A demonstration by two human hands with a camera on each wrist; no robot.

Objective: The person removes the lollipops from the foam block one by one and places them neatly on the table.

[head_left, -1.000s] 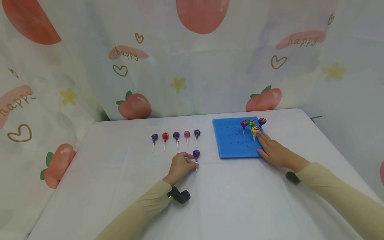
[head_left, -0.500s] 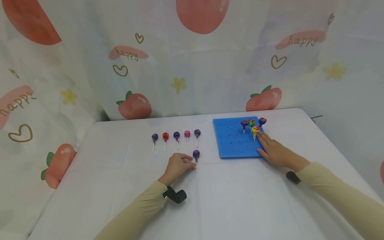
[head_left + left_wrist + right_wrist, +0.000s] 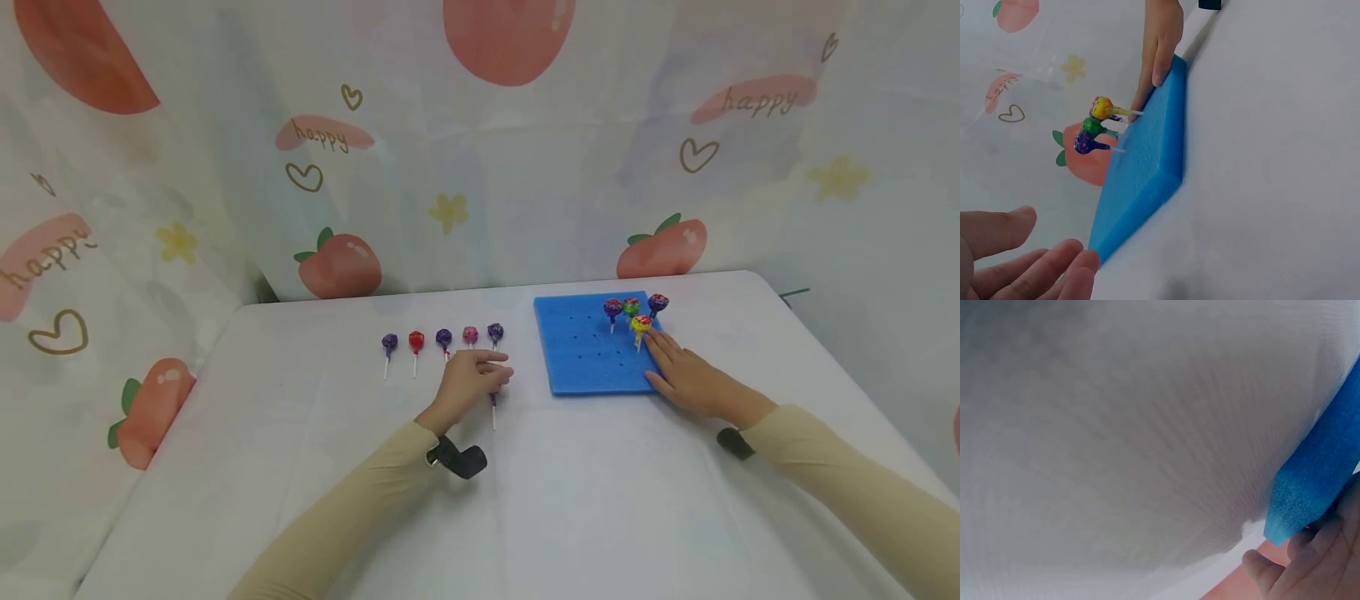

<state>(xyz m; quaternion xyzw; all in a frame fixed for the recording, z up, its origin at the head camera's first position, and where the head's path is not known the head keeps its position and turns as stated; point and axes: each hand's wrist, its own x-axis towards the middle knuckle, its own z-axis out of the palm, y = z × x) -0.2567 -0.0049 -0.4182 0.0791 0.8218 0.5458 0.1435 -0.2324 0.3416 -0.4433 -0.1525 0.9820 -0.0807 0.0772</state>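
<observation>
On the near table (image 3: pixel 585 500), 1 purple lollipop (image 3: pixel 493 401) lies partly hidden by my left hand (image 3: pixel 467 383), fingers apart, gripping nothing. My right hand (image 3: pixel 692 383) lies straight-fingered on the blue board (image 3: pixel 570 367). Probably light, rigid; I'd pinch the stick (image 3: pixel 494 419).

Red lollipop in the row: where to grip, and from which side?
I'd pinch the red lollipop by its round head, from above, thumb and finger in the gaps left and right. It lies on the white tabletop, stick toward the camera, apart from the dark lollipops beside it; the bulky head likely gives more purchase than the thin stick.
</observation>
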